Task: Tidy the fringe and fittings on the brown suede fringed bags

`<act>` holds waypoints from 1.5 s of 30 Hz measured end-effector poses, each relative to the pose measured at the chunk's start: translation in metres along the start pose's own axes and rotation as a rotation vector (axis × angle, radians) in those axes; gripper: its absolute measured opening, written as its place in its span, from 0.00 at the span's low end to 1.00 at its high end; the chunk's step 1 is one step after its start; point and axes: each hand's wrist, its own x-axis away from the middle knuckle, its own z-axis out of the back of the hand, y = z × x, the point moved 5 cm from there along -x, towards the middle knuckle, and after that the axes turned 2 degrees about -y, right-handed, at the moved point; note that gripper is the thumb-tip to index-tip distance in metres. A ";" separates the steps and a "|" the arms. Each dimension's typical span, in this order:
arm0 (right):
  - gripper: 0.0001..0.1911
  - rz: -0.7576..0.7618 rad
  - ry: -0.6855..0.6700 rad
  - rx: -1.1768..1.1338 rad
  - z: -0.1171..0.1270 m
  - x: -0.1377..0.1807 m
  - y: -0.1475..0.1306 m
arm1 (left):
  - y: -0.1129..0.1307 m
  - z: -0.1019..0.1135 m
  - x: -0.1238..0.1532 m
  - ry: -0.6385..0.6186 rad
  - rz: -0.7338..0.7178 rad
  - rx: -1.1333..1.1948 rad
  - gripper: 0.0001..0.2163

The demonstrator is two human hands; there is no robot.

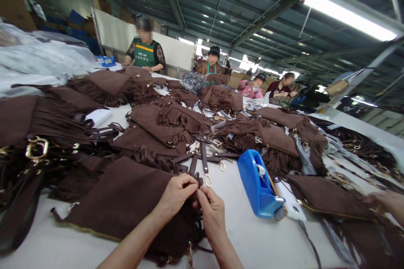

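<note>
My left hand (176,195) and my right hand (212,208) meet over the near end of a flat brown suede bag (123,197) lying on the white table (240,235). Both hands are closed in a pinch on the end of a dark brown strap (193,167) that runs away from me. A second strap (205,160) beside it ends in a gold clasp (208,180). The bag's fringe hangs under my wrists.
A blue tape dispenser (259,185) stands just right of my hands. Several brown fringed bags (170,124) are piled across the table. Another person's hand (389,204) rests at the far right. Several workers (145,52) are at the far side.
</note>
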 end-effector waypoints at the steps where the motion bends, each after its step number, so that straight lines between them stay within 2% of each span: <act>1: 0.12 0.000 -0.001 0.012 0.000 0.000 0.001 | 0.002 0.001 0.000 0.009 -0.024 -0.026 0.06; 9: 0.10 -0.008 0.027 0.034 0.002 0.002 0.008 | 0.000 0.000 0.005 0.084 -0.088 -0.160 0.05; 15: 0.11 -0.065 0.130 -0.022 0.013 -0.002 0.005 | -0.009 0.012 0.001 0.246 -0.003 -0.092 0.04; 17: 0.12 -0.088 0.173 -0.047 0.020 -0.005 0.007 | -0.013 0.016 -0.002 0.262 0.052 -0.012 0.03; 21: 0.13 -0.123 0.245 -0.055 0.031 -0.006 0.016 | -0.015 0.018 -0.006 0.216 0.126 0.202 0.07; 23: 0.16 -0.078 0.250 0.000 0.030 -0.004 0.015 | -0.012 0.017 -0.006 0.180 0.126 0.282 0.08; 27: 0.15 0.256 0.107 0.193 0.008 -0.003 -0.008 | -0.001 0.010 -0.003 0.074 0.096 0.376 0.10; 29: 0.12 0.349 0.026 0.218 -0.006 -0.005 -0.017 | 0.004 0.006 -0.001 0.018 0.087 0.448 0.10; 34: 0.08 0.264 -0.012 0.172 -0.013 -0.016 -0.014 | 0.006 0.006 0.001 -0.042 0.153 0.700 0.12; 38: 0.10 0.150 0.013 0.112 -0.007 -0.015 -0.003 | 0.000 0.013 -0.001 0.019 0.166 0.483 0.13; 41: 0.12 0.084 0.016 0.068 -0.005 -0.013 0.000 | -0.006 0.008 -0.002 -0.019 0.153 0.345 0.15; 45: 0.13 0.050 0.006 0.032 -0.005 -0.011 -0.001 | -0.009 0.001 -0.004 -0.024 0.122 0.268 0.08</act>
